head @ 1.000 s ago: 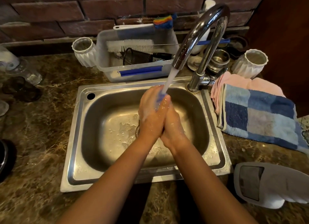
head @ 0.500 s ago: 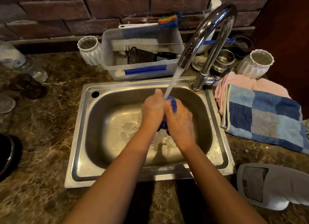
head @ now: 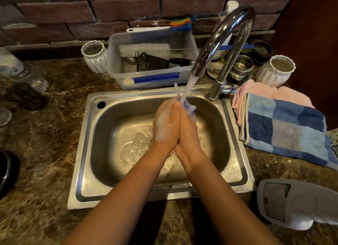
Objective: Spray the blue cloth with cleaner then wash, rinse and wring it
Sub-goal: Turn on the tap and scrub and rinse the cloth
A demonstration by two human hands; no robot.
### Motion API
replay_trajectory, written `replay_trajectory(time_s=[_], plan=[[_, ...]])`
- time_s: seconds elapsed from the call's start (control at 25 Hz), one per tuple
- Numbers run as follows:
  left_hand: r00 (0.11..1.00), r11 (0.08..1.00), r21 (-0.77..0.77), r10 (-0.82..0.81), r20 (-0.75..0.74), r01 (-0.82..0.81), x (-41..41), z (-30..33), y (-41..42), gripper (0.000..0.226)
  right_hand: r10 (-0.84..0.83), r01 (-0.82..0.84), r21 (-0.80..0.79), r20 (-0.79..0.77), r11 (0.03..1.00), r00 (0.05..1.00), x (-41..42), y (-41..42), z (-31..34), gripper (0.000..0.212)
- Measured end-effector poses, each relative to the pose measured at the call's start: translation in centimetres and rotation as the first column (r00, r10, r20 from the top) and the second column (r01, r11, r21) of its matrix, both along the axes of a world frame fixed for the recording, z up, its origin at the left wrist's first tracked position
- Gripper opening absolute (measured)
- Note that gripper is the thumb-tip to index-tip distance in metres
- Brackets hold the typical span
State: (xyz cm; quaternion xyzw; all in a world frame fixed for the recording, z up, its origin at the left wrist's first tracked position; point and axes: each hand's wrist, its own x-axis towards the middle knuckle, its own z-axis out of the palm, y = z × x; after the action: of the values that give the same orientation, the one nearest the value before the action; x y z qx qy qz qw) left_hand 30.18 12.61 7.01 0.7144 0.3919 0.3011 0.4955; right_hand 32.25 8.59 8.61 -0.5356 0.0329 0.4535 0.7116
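Head view puts the blue cloth (head: 190, 110) over the middle of the sink (head: 87, 171), squeezed between two soapy palms with only a small foamy corner poking out at the fingertips, right where the stream from the tap (head: 225, 36) lands. Half a second ago the hands were offset, the right one cupped lower with more blue showing; now the left hand (head: 165, 124) and right hand (head: 189, 133) are pressed flat together, palm to palm, fingers straight and pointing toward 12 o'clock, pressing the cloth rather than curling round it. That back-and-forth suggests rubbing — the wash step under running water, with suds on both hands, so rinsing looks only partly done and wringing is not yet started.

The cloth looks thin, soft and soaked, bunched into a wad. White lather coats the backs of the hands, and bubbles sit on the brushed steel basin near the drain.

At 12 o'clock stands a translucent plastic tub (head: 117, 69) holding a white bristle brush (head: 144, 49). At 3 o'clock a thick checked towel (head: 285, 129) lies over a pink cloth (head: 259, 91) on the mottled brown stone counter (head: 36, 153). Ribbed white cups sit at 11 (head: 94, 57) and at 2 o'clock (head: 276, 70).
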Motion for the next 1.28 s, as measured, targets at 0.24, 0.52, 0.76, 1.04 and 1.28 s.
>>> replay_trajectory(time_s=[0.24,0.52,0.76,1.04,1.28], plan=[[0.971,0.984,0.009,0.177,-0.161,-0.177,0.0,0.7,0.9,0.031,-0.144,0.154,-0.085,0.119,0.984,0.982,-0.3,1.1,0.5,0.016],[0.961,0.851,-0.451,0.267,-0.067,-0.268,-1.0,0.1,2.2,0.029,0.112,-0.099,-0.054,0.339,0.994,0.934,-1.2,-1.2,-1.4,0.035],[0.94,0.589,-0.79,0.146,0.309,0.169,-2.7,0.7,0.0,0.03,-0.016,-0.007,0.104,0.216,0.995,0.976,2.8,-0.9,-0.4,0.02],[0.997,0.992,-0.103,-0.063,0.034,0.066,-3.1,0.7,-1.2,0.053,0.398,-0.294,-0.287,0.441,0.912,0.805,2.8,-1.3,-1.2,0.029],[0.99,0.991,-0.058,0.124,0.075,-0.119,-0.6,0.8,-0.9,0.035,0.092,-0.064,-0.14,0.204,0.988,0.975,0.3,0.7,-1.3,0.023]])
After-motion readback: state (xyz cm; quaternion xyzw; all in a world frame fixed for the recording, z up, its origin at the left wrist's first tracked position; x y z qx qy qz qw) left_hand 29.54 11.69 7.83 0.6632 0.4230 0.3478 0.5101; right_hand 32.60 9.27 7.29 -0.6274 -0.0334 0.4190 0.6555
